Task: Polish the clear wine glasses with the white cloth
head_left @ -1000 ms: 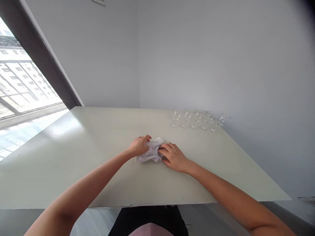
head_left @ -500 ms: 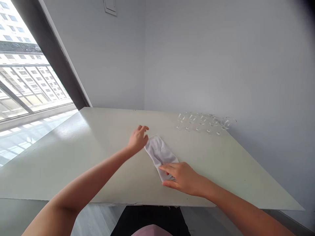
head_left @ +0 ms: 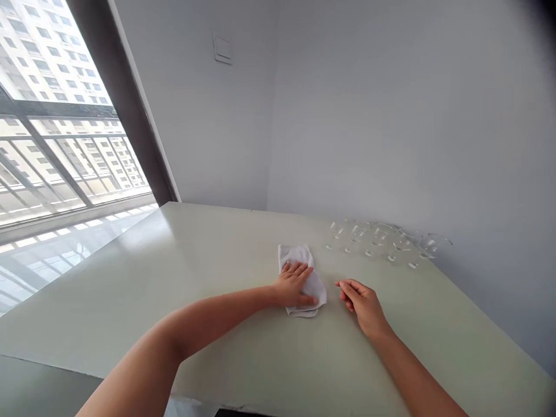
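Note:
A white cloth (head_left: 316, 285) lies folded on the pale table, near the middle of the view. Flat on top of it rests my left hand (head_left: 295, 285), its fingers spread. My right hand (head_left: 362, 302) is just to the right of the cloth, apart from it, over the table. Its fingers are curled in with the thumb and index finger close together; whether anything small is between them cannot be made out.
Several clear stemmed glasses (head_left: 379, 236) stand in rows at the table's back right, by the wall. The table (head_left: 208, 255) ends at a window side on the left. A switch plate (head_left: 223, 48) is on the wall.
My left hand has come down onto the cloth. My right hand has left the cloth, moved right, and its fingers have closed. The camera view has shifted.

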Available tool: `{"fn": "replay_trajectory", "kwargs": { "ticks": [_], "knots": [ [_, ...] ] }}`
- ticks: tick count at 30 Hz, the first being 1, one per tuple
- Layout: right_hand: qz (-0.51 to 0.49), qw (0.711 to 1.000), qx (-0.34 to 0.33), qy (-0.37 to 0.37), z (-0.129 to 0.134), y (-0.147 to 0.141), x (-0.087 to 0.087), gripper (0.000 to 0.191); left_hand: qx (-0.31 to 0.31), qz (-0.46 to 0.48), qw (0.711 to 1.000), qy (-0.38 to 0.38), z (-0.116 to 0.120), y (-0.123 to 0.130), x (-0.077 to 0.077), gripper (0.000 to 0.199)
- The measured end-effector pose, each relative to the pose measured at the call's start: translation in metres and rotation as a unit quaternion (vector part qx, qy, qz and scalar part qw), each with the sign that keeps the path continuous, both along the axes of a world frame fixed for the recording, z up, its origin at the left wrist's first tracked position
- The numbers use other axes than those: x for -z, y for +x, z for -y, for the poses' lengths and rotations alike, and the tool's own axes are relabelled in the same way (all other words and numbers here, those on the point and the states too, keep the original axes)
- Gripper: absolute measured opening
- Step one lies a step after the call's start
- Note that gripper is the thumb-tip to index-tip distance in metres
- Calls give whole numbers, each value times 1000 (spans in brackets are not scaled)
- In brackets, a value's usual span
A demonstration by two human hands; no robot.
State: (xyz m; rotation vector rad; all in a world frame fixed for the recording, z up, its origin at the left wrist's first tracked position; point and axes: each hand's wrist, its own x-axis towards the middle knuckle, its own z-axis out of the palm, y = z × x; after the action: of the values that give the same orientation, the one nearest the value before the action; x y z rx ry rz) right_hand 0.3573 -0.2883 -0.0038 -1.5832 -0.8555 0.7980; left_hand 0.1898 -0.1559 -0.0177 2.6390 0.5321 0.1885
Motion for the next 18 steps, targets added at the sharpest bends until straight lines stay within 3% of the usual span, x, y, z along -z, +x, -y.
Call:
{"fn": "replay_trajectory", "kwargs": {
  "ticks": [4,7,9,11,14,18],
  "knots": [
    [9,999,-18,-30,-2,2,2,36,56,-27,998,33,-70,12,-2,66],
    [24,998,-13,-54,-3,4,4,37,-27,-38,999,26,-119,4,-10,48],
    [33,998,-12,-61,-3,5,6,37,-113,-42,992,25,-147,-18,-16,42],
    [45,997,-16,-63,-4,5,7,36,-183,-49,981,31,-171,-52,-23,40],
    [59,996,-23,-67,-5,4,8,34,-292,-70,953,39,-195,-126,-32,41],
    [51,996,-23,-69,-6,2,8,33,-432,-107,894,44,-194,-245,-44,41]
  ]
}}
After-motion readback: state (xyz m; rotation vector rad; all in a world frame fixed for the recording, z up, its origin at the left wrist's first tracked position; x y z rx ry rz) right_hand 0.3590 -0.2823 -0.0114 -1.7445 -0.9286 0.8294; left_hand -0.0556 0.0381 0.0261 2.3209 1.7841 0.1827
